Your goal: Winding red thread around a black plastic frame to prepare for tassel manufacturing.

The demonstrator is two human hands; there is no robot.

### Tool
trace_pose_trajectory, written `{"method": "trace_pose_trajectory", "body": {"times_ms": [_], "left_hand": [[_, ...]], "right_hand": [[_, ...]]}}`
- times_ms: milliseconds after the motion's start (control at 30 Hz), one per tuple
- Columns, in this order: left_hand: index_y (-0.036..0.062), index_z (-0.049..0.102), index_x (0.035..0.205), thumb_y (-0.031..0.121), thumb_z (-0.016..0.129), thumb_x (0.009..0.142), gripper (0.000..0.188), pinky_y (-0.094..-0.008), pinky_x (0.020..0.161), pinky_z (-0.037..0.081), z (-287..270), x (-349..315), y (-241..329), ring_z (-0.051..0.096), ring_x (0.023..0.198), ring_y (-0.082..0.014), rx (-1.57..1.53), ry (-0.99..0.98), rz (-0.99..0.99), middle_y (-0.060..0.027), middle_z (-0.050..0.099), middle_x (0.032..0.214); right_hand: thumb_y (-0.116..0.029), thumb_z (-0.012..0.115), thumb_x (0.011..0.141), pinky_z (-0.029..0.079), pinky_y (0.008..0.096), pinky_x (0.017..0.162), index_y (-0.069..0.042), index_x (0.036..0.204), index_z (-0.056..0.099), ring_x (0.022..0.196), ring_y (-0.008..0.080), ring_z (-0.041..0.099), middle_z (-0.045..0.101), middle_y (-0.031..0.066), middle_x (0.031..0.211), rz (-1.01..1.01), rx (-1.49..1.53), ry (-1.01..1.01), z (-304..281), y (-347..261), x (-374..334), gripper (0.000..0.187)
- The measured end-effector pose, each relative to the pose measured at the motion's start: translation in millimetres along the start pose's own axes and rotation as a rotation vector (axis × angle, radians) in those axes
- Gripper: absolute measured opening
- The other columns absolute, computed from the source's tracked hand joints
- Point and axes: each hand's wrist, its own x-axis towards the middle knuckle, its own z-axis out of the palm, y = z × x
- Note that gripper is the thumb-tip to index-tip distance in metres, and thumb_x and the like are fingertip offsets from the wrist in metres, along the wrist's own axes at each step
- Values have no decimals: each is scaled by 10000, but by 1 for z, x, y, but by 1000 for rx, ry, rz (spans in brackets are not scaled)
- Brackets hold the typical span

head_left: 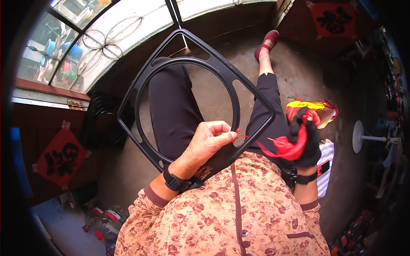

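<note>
A black frame [222, 70], square on the outside with a round opening, rests tilted across my lap. At its near right edge, my bare left hand [211, 138] pinches the thin end of a red strand between thumb and forefinger. My right hand [305, 143], in a black fingerless glove, is raised just right of the frame. Its fingers are closed around a bunched red plastic strip [292, 147], whose tail hangs toward the frame. The right hand is slightly blurred. How the strand meets the frame is partly hidden by my left hand.
A red and yellow plastic bag [326, 113] lies beyond my right hand. Dark stacked frames [106, 117] stand at the left. Large clear bottles [109, 224] sit lower left. A white round-based stand [358, 135] is at the right. A glazed metal door [115, 34] is ahead.
</note>
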Motion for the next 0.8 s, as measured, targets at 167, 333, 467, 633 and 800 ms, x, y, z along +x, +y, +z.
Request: {"method": "trace_pose_trajectory", "body": {"times_ms": [167,333,467,633,800], "left_hand": [[46,656,837,176,680,868,136,-162,524,322,0,0,3,442,594,13,-61,-8,-71,75,579,704],[52,638,782,191,677,875,172,-168,513,314,4,5,-1,422,580,22,-29,-3,-8,86,556,662],[54,620,717,156,665,886,202,-175,511,322,7,12,0,438,606,33,216,60,94,65,579,667],[54,646,735,177,654,894,201,-175,503,320,7,9,6,434,577,22,125,43,33,61,590,660],[61,673,792,173,648,887,149,-165,525,325,1,2,8,445,587,11,-22,11,-15,61,610,687]], "right_hand": [[-286,621,910,327,236,430,-86,908,469,436,87,374,404,-14,601,186,38,-311,-86,-2,5,251],[-243,617,917,348,220,452,-89,915,531,484,78,436,477,-13,629,271,-323,-14,-76,14,17,175],[-252,608,928,356,210,464,-86,960,557,500,70,445,486,-20,647,272,-241,17,-72,10,17,177],[-257,609,928,369,209,468,-85,963,566,535,70,473,506,-28,671,204,-131,110,-82,10,9,180],[-336,608,923,500,292,586,-76,1032,589,689,136,594,623,47,856,146,9,325,-100,19,18,282]]}}
